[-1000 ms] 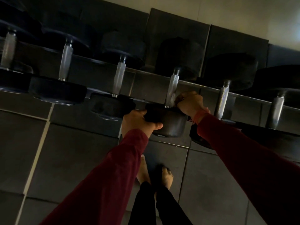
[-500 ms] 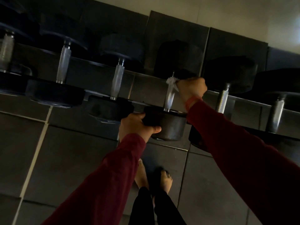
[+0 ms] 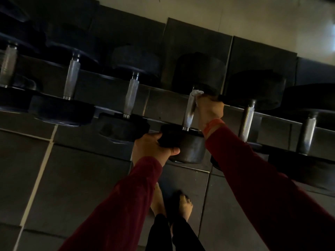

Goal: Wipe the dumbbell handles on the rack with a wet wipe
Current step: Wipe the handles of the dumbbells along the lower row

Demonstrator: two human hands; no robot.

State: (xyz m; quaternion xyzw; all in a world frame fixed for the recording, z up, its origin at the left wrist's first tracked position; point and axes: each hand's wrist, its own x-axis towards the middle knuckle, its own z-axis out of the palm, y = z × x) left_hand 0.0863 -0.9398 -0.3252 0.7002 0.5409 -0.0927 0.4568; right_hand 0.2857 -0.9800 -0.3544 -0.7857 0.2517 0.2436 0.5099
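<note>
The right hand (image 3: 210, 108) clenched the wet wipe (image 3: 196, 92) against the top of one dumbbell handle (image 3: 189, 113). The left hand (image 3: 151, 148) gripped that dumbbell's near head (image 3: 188, 149). Six handles, apparently, stood along the rack (image 3: 163, 98).

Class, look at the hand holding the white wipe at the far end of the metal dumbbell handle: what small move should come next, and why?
Probably draw the right hand back down the knurled silver handle. The crumpled white wipe sits at the handle's far end against the black weight head, bare metal shows below it, and the left hand grips the near black head, steadying the dumbbell.
</note>
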